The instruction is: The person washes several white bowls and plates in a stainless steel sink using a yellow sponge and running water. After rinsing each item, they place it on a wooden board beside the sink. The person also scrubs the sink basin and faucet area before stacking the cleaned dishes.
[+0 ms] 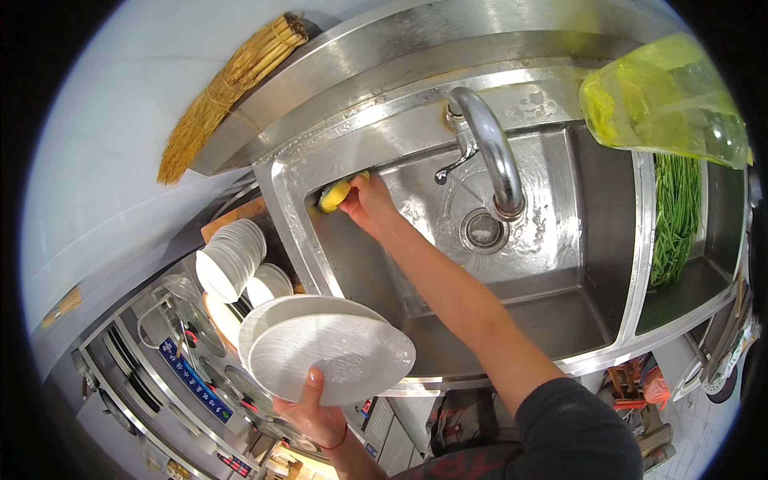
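Note:
My left hand (315, 408) grips two wet white oval plates (336, 360), one behind the other, with the thumb across the face of the front one. They are held tilted over the front left corner of the stainless steel sink (372, 300). In the sink's far left corner, my right hand (369, 201) has its fingers on a yellow sponge (336, 195) with a dark side. Part of the sponge is hidden by the fingers. The chrome faucet (495, 150) arches over the basin, its spout above the round drain (483, 231).
Left of the sink stand stacked white bowls (231, 258) and a smaller white stack (269, 285). A bundled straw brush (234, 96) leans at the back wall. On the right, long green vegetables (677, 222) lie in a second basin, partly beneath a translucent yellow-green container (666, 102).

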Motion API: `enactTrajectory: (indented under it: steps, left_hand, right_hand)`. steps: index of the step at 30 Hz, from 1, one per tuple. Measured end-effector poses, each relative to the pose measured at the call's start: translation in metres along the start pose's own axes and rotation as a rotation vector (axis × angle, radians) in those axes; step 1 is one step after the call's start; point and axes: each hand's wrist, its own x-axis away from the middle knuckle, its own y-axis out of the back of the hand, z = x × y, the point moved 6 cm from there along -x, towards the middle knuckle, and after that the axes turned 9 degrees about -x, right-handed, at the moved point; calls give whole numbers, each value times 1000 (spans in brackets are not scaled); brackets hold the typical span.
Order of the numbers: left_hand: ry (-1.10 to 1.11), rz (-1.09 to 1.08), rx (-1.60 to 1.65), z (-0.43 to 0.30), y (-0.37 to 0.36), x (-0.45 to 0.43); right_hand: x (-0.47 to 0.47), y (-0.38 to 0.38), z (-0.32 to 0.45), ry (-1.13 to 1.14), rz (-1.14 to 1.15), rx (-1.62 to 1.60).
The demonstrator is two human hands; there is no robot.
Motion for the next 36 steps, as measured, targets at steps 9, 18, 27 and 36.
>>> enactTrajectory:
  steps: [9,18,27,36]
  left_hand:
    - [-40,-15,72,-9,11,10]
    - [-7,6,41,10,5,12]
    - [-46,19,59,-1,-8,11]
    - [39,12,102,6,-14,10]
  right_hand:
    - [51,33,207,270,160,-368]
    - [6,17,77,89,-97,-52]
    - [3,74,216,248,183,118]
    - [113,-4,304,649,-91,178]
